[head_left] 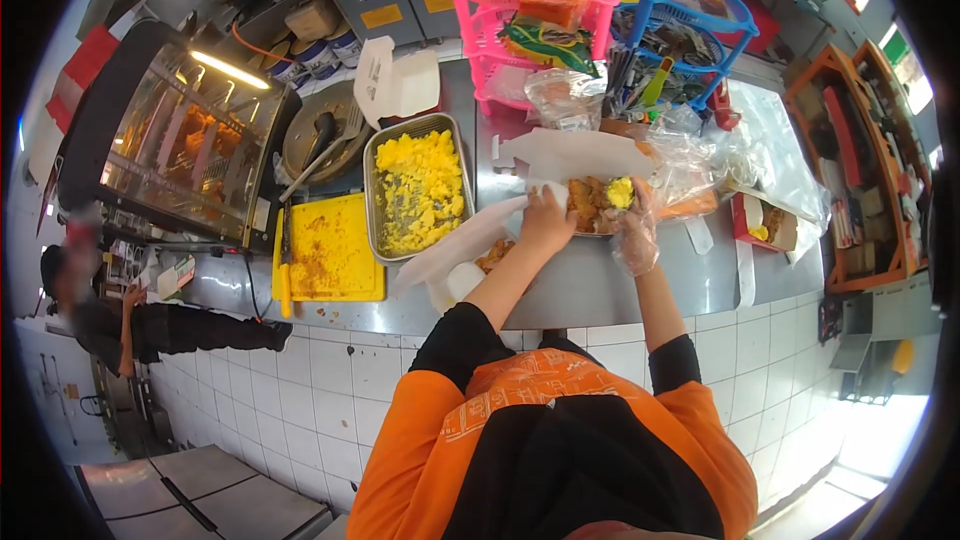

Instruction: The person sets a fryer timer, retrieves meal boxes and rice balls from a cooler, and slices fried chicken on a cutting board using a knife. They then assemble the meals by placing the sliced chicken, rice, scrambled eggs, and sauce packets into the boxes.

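Note:
My left hand [547,221], bare, is at the left edge of an open paper box [580,152], its fingers closed on the paper edge. Brown fried pieces [590,198] lie in this box. My right hand [637,232] wears a clear plastic glove and is at the box's right side, by a small cup of yellow food [620,193]; its fingers are bent round the cup. A second open box [470,245] with brown food and a white item stands left of my left wrist. Scrambled yellow food [420,180] fills part of a metal tray [373,210].
A yellow cutting board [335,250] with a knife [285,275] lies left. Pink [490,30] and blue [722,28] baskets stand behind. Right are plastic bags [780,145] and a red box [762,225]. A lit display cabinet [180,140] and another person [130,325] are far left.

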Action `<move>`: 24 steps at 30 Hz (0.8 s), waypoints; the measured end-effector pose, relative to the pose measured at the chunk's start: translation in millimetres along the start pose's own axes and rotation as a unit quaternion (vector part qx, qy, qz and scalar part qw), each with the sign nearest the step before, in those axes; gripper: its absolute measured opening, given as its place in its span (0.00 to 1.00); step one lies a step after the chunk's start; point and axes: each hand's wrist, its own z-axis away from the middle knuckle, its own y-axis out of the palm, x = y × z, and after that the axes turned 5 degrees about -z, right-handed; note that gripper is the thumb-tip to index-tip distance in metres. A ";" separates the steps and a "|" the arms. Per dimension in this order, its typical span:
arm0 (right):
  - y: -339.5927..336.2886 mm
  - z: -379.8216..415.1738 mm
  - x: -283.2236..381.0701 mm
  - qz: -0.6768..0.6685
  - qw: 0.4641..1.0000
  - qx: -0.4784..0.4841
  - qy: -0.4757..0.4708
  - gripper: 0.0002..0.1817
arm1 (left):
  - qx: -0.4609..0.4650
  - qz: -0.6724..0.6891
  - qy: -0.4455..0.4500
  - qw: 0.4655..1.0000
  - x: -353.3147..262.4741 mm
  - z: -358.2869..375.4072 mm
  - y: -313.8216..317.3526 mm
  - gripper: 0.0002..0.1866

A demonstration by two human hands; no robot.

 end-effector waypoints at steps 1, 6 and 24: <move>-6.3 -0.5 -3.0 -0.017 1.000 0.018 0.010 0.41 | 0.015 0.008 -0.024 1.000 2.4 1.1 4.4 0.38; -0.5 2.7 -11.0 -0.058 0.998 0.005 -0.006 0.41 | 0.068 0.167 -0.077 0.981 4.3 -14.2 -11.1 0.34; 77.5 -46.5 -44.3 0.778 0.575 0.151 -0.206 0.36 | -0.054 0.198 0.139 0.969 17.0 146.6 -109.3 0.24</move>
